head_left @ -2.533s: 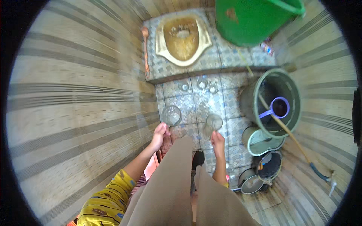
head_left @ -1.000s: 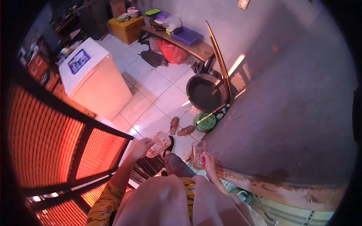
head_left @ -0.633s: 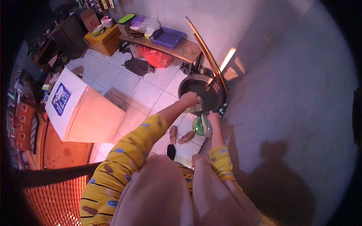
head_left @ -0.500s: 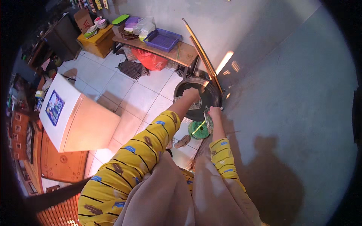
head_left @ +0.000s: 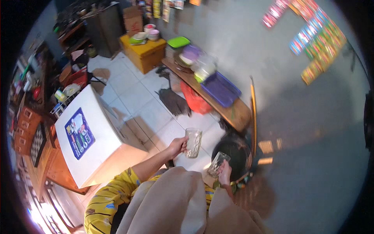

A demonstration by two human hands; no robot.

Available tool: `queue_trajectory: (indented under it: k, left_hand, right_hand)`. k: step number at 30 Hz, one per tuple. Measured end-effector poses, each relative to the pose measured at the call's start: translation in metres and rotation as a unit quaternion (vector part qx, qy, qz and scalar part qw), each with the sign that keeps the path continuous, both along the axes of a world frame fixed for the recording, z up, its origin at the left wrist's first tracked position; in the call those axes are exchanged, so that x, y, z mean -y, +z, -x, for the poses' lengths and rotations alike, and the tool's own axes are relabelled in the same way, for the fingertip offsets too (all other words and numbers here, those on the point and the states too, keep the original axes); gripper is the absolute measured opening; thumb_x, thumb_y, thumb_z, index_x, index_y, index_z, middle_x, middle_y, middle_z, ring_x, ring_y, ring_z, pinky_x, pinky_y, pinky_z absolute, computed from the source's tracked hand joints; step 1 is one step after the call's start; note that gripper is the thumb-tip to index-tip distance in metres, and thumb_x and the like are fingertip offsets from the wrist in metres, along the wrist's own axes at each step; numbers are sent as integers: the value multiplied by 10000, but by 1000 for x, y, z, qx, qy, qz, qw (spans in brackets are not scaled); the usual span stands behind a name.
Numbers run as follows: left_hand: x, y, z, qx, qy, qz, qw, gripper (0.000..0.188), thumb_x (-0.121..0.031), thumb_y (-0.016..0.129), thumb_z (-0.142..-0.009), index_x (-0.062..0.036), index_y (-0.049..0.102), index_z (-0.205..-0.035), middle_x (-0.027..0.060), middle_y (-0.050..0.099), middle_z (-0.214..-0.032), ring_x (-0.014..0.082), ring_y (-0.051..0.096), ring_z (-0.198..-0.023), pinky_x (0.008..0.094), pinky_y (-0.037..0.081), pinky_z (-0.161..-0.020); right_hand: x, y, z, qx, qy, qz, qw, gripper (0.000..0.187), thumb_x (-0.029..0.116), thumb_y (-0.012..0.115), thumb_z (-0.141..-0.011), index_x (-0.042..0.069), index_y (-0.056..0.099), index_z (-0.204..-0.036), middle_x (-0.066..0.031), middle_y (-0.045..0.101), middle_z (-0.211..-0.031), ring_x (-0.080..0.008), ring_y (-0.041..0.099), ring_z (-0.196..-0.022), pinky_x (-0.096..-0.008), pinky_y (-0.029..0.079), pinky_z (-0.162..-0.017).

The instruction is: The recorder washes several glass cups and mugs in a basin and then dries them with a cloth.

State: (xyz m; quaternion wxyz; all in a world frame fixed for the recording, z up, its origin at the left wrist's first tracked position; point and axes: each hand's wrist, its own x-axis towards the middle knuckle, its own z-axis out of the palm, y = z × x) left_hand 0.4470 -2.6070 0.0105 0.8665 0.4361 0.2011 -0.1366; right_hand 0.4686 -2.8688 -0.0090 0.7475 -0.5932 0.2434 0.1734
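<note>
A clear glass mug (head_left: pixel 193 143) stands upright in my left hand (head_left: pixel 179 147), whose fingers are closed round its handle side. My right hand (head_left: pixel 224 172) grips a second glass mug (head_left: pixel 218 164), tilted, in front of a round dark basin (head_left: pixel 238 154) on the floor by the wall. Both mugs are see-through, and I cannot tell whether anything is in them. The two mugs are apart from each other. Part of the basin is hidden behind the right-hand mug and my right hand.
A white chest-like box (head_left: pixel 89 136) stands at left. Ahead, a low wooden bench (head_left: pixel 241 115) bears a purple basket (head_left: pixel 221 89) and other containers; a red plastic bag (head_left: pixel 193 99) lies under it. A yellow pole (head_left: pixel 253 117) leans on the wall. Coloured packets (head_left: pixel 315 43) hang there.
My left hand has come up out of the basin with a mug and back toward my body. My right hand still holds its mug. The view has swung up, showing more wall.
</note>
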Motion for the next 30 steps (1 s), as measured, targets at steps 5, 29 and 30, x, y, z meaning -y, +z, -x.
queue_trajectory:
  k: [5,29,30]
  left_hand:
    - [-111,16,-10,-17,204,17,979,305,-349,466,-843,-121,397,-652,-17,374,-553,92,321,-442,241,311,-461]
    - [-587,38,-155,83,540,140,826,306,-210,455,-840,12,499,-1045,87,587,-955,203,554,-897,317,384,-864]
    - [-607,34,-159,84,545,138,823,306,-210,455,-840,12,499,-1045,87,587,-955,203,554,-897,317,384,-864]
  right_hand:
    - [-163,33,-68,34,145,22,989,307,313,458,-836,115,411,-606,51,299,-453,-66,307,-370,-221,257,-347]
    - [-824,67,-310,133,690,-104,704,243,234,376,-895,37,497,-821,29,431,-645,-51,395,-581,-189,350,-546]
    - [-849,65,-311,133,694,-106,700,243,234,376,-895,37,497,-821,29,431,-645,-51,395,-581,-189,350,-546]
